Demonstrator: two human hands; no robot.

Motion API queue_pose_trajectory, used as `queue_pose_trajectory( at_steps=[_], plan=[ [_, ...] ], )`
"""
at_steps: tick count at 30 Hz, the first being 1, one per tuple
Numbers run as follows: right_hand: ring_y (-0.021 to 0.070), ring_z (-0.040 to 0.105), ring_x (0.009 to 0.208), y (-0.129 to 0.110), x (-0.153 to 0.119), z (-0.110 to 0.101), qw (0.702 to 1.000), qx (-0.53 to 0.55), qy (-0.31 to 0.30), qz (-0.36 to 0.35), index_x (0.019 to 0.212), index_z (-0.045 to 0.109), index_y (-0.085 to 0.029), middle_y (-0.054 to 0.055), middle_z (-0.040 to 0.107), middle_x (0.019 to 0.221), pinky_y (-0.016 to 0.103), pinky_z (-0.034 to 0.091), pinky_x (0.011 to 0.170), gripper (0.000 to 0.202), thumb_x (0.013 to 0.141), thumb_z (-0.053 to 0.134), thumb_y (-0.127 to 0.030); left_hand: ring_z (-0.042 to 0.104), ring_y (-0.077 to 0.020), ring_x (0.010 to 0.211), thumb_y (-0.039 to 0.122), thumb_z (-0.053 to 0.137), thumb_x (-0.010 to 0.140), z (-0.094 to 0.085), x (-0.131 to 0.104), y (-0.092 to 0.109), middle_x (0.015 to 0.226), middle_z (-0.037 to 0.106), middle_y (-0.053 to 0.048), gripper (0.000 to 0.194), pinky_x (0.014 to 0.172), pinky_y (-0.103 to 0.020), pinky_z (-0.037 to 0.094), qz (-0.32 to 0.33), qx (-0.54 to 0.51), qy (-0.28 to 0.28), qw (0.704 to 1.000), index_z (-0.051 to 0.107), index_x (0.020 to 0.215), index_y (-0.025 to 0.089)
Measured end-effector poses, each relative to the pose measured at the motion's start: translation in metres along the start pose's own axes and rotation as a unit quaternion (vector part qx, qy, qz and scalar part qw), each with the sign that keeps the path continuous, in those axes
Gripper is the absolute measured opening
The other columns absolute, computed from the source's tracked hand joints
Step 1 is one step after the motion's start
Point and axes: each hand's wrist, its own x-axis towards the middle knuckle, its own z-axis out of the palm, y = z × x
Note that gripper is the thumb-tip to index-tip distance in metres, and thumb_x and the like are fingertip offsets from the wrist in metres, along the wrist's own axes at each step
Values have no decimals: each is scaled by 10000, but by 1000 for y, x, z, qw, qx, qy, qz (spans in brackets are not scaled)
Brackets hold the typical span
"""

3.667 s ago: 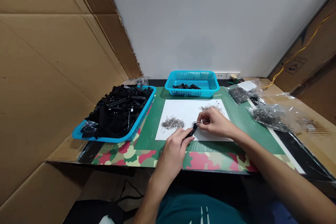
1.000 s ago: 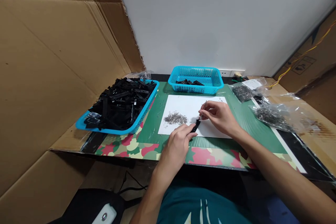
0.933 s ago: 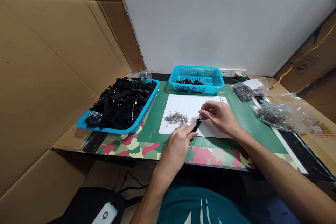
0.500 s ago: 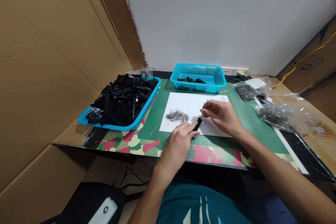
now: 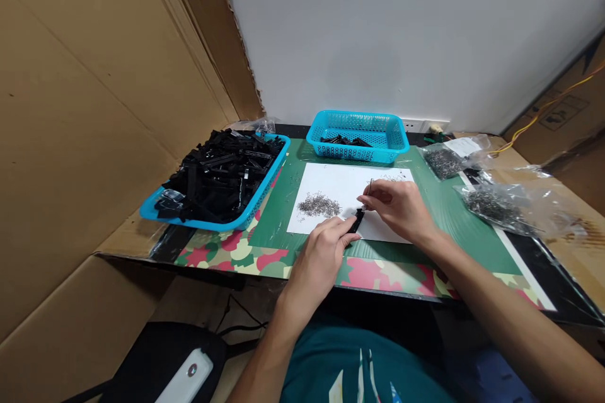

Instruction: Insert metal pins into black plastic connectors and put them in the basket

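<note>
My left hand point(image 5: 328, 240) grips a small black plastic part point(image 5: 358, 220) between thumb and fingers, over the front edge of a white sheet point(image 5: 331, 177). Pinched in my right hand point(image 5: 394, 201) is a thin metal tool point(image 5: 370, 186), its lower end close to the top of the black part. Whether the tool touches the part is too small to tell. A pile of tiny metal pieces point(image 5: 319, 204) lies on the sheet, left of the black part. More small pieces point(image 5: 391, 179) are scattered behind my right hand.
A blue basket point(image 5: 250, 217) heaped with black parts stands at the left. Another blue basket point(image 5: 358, 154), holding fewer, is at the back. Two plastic bags of metal pieces point(image 5: 442, 162) point(image 5: 491, 204) lie at the right. Cardboard point(image 5: 94, 63) rises at the left.
The view has shifted slightly. My hands keep nearly the same pose, with the right fingertips and tool a touch further left, still by the black part.
</note>
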Motion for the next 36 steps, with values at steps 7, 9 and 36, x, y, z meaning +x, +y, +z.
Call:
queue_pose_trajectory(
  at_steps=[7,9,36],
  plan=[
    [159,637,600,0,0,1,1000,-11,6,-4,777,682,-199,22,720,687,292,469,621,186,939,685,-290,683,-195,921,93,562,1007,0,0,2,1023,737,-52,330,805,-292,541,-12,2,-6,1000,729,1257,228],
    [162,644,604,-2,-1,1,1000,-5,12,-9,781,673,-202,24,721,692,290,472,618,197,950,675,-303,685,-197,927,97,556,1009,0,0,2,1026,736,-53,337,804,-292,548,-13,-1,-5,1000,725,1269,228],
    [152,589,555,-4,-3,5,999,-40,23,-1,721,665,-195,15,673,632,296,430,603,293,965,663,-357,716,-170,899,50,490,986,7,0,-7,925,672,-47,383,870,-301,656,6,-103,1,995,748,1236,185]
  ],
)
